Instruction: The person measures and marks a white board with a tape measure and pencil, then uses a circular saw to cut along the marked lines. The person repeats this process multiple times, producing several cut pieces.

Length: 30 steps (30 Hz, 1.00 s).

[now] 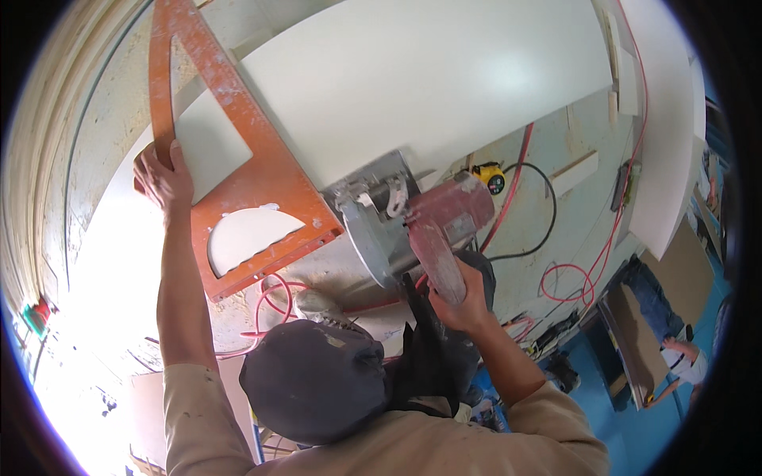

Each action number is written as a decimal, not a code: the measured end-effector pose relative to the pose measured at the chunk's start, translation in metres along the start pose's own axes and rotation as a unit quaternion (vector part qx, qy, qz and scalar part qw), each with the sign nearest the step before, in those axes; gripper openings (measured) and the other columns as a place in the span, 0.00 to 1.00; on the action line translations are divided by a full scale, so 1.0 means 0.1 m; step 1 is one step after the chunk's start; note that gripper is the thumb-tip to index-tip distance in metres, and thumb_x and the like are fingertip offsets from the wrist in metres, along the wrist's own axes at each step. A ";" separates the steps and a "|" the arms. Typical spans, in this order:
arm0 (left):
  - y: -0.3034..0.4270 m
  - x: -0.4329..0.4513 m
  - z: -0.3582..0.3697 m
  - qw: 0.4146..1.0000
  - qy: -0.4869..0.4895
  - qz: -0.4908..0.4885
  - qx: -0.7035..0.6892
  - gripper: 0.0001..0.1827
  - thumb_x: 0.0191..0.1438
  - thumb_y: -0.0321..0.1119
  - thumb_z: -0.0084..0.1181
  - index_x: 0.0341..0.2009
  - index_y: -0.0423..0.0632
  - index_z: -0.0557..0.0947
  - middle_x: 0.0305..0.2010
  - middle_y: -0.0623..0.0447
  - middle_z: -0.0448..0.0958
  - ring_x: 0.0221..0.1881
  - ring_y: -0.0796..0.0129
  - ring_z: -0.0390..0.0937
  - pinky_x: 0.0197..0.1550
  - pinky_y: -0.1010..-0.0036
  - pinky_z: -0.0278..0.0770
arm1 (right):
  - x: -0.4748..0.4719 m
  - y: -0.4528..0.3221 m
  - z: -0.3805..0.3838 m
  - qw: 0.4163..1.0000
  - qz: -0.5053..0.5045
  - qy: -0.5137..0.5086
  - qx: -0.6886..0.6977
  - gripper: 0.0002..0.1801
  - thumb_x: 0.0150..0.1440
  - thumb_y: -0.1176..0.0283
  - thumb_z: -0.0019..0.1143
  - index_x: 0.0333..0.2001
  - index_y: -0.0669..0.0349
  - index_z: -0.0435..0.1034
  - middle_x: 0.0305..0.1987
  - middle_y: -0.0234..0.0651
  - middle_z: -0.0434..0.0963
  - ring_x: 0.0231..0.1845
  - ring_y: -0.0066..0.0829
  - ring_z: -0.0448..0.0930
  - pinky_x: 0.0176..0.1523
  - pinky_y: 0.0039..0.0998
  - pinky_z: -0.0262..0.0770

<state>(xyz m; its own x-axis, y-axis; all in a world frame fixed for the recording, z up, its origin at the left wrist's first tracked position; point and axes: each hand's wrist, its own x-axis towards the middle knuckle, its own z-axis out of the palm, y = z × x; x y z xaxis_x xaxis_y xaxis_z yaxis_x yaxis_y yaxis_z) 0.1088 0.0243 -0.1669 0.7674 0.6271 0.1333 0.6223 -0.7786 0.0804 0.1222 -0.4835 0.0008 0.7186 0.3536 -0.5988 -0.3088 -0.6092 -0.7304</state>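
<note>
My left hand grips the narrow bar of an orange set-square guide, with the thumb over its edge. The guide lies across a large white panel, its lower right corner touching or very near the saw's base. In my right hand is the rear handle of a circular saw with a worn red body. Its metal base plate sits at the panel's near edge. A grey guard hangs below and hides the blade. Whether the blade turns cannot be told.
A yellow tape measure lies behind the saw. A black cord loops beside it. Red hose coils near a shoe. At right are a wood strip, another white panel and another person.
</note>
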 end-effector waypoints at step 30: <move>0.06 -0.02 -0.09 0.998 -0.003 0.043 -0.047 0.28 0.59 0.51 0.55 0.55 0.43 0.71 0.53 0.45 0.68 0.57 0.52 0.64 0.62 0.51 0.54 | 1.29 -1.15 0.26 0.997 -0.028 0.057 0.032 0.10 0.48 0.83 0.57 0.37 0.67 0.72 0.30 0.31 0.77 0.33 0.18 0.76 0.40 0.23 0.73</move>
<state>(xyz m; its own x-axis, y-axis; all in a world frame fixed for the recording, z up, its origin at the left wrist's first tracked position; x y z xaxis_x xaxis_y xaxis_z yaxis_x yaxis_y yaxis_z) 0.1096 0.0176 -0.1580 0.8185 0.5579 0.1374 0.5371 -0.8278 0.1620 0.2345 -0.3493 -0.0005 0.8008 0.3016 -0.5175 -0.3017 -0.5433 -0.7835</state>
